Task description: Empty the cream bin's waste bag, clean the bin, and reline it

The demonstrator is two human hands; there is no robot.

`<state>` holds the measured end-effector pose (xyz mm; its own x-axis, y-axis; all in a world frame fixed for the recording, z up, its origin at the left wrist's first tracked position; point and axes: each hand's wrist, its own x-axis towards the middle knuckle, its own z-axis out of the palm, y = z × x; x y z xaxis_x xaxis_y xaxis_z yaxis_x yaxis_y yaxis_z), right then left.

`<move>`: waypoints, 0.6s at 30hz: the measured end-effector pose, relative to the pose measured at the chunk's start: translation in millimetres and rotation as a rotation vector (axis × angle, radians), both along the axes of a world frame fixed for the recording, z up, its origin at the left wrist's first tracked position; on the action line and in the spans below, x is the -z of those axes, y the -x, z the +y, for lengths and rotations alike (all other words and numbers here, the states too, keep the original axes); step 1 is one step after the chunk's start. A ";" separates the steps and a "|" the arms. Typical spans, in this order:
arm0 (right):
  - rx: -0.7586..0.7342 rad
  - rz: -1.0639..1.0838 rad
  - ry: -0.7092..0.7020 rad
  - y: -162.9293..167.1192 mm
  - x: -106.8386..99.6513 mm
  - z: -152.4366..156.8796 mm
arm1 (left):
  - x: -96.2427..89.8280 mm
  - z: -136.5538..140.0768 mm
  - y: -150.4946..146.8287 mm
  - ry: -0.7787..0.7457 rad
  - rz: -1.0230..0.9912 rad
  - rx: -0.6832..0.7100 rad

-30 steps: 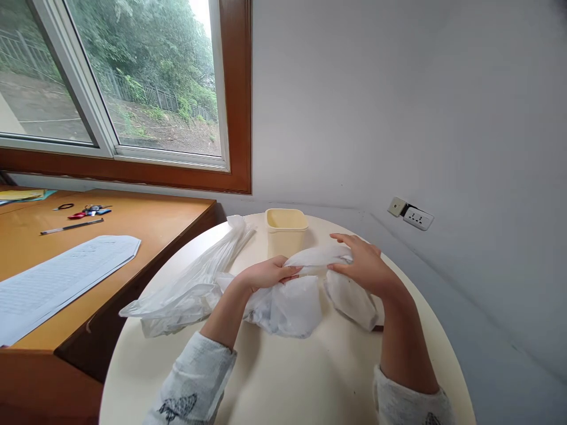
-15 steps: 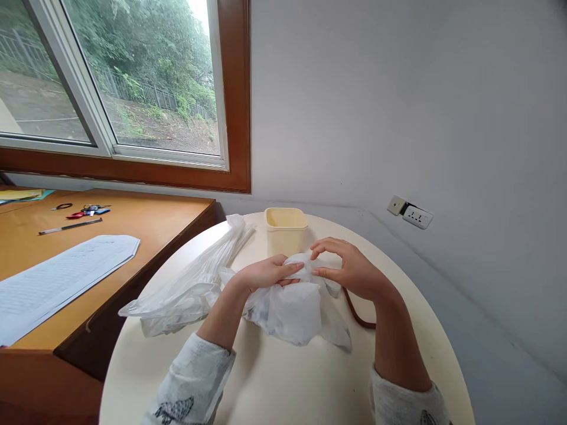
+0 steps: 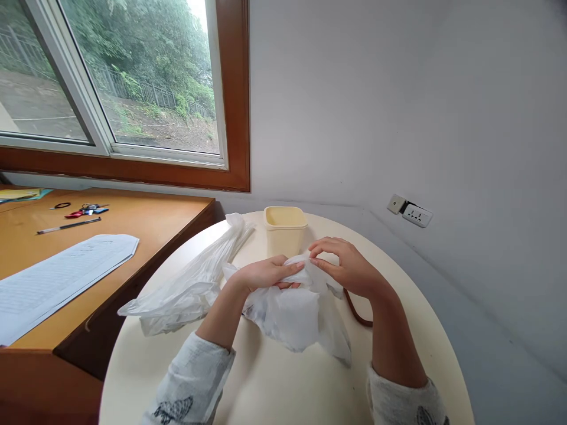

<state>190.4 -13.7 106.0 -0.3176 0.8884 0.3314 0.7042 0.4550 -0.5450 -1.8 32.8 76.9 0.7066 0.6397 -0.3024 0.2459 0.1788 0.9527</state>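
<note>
A crumpled white plastic bag [image 3: 295,313] is held over the round table [image 3: 301,389], its loose part hanging toward me. My left hand [image 3: 270,273] is closed around the gathered upper part, thumb on top. On the other side, my right hand [image 3: 348,265] pinches the bag's upper edge between thumb and index finger, the other fingers curved. More white plastic bags [image 3: 190,289] lie in a long heap left of my left forearm. Just beyond my hands stands a pale yellow bin [image 3: 286,233], its lower part partly hidden.
A brown curved strap-like thing [image 3: 358,313] lies by my right wrist, partly covered. The wooden desk [image 3: 177,212] at left bears papers [image 3: 66,280], a pen [image 3: 68,226] and keys [image 3: 91,209]. Behind the table is a wall with a socket [image 3: 417,215].
My right thumb and index finger have closed together on the bag's edge. The bag's hanging part has spread and dropped slightly. The left hand keeps its hold.
</note>
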 end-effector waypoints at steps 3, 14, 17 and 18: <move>-0.005 0.001 -0.011 -0.1 0.6 0.6 | -0.1 0.7 0.6 -0.027 0.011 0.070; -0.015 0.061 0.054 0.1 0.0 -0.2 | 4.3 3.9 2.0 -0.089 -0.009 0.101; -0.135 -0.003 0.195 -0.4 1.9 -0.7 | 4.0 3.4 2.5 -0.091 -0.027 0.073; -0.186 -0.044 0.236 0.2 3.6 -0.1 | 3.6 3.2 2.7 -0.089 -0.038 0.079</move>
<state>190.2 -13.8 102.3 -0.4919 0.8644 0.1044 0.6461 0.4427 -0.6217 -4.4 36.0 73.3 0.7658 0.6045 -0.2193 0.2196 0.0747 0.9727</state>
